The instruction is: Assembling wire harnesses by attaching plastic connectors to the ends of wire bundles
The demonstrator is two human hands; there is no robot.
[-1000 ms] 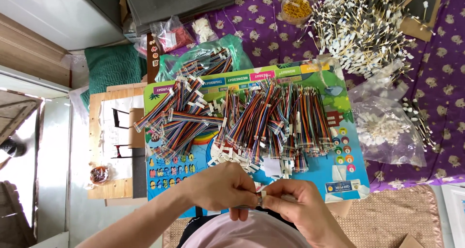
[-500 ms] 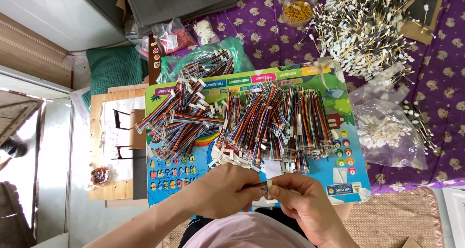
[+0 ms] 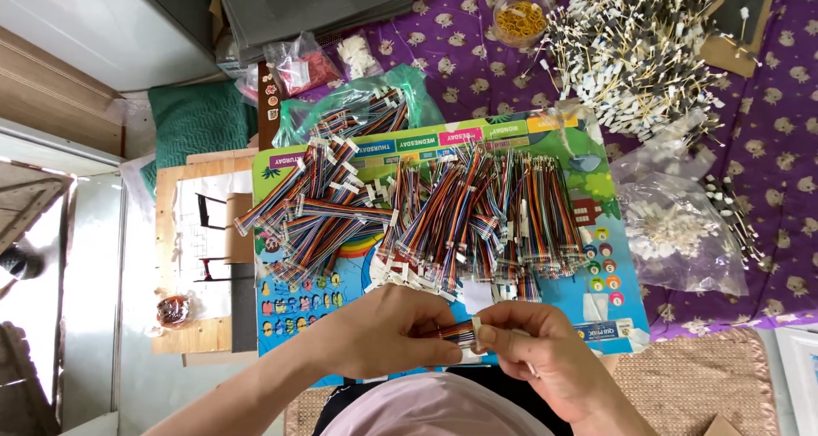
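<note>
The fingers (image 3: 443,321) of the left hand (image 3: 388,334) are pressed together round a short rainbow ribbon cable (image 3: 458,331), and the right hand (image 3: 537,355) pinches the white connector (image 3: 477,326) at its end between thumb and forefinger. The cable sits between the two hands, just above the person's lap and at the near edge of the colourful printed board (image 3: 613,257).

It lies roughly level, its long axis running left to right, with the white connector end pointing toward the right hand. It looks very light and limp: the wires would bend anywhere along their length, while the small plastic end is the only stiff part. I judge that the connector is the sure place to grip, with the other hand steadying the wires close behind it; pulling on the wires alone could strain the joint.

Just beyond the hands, heaps of like cables (image 3: 477,215) cover the board. Farther off, on the purple patterned cloth (image 3: 767,104), lie a pile of white-tipped wire pieces (image 3: 630,44), a clear bag of white connectors (image 3: 673,232) and a small bowl of yellow bits (image 3: 520,14).
</note>
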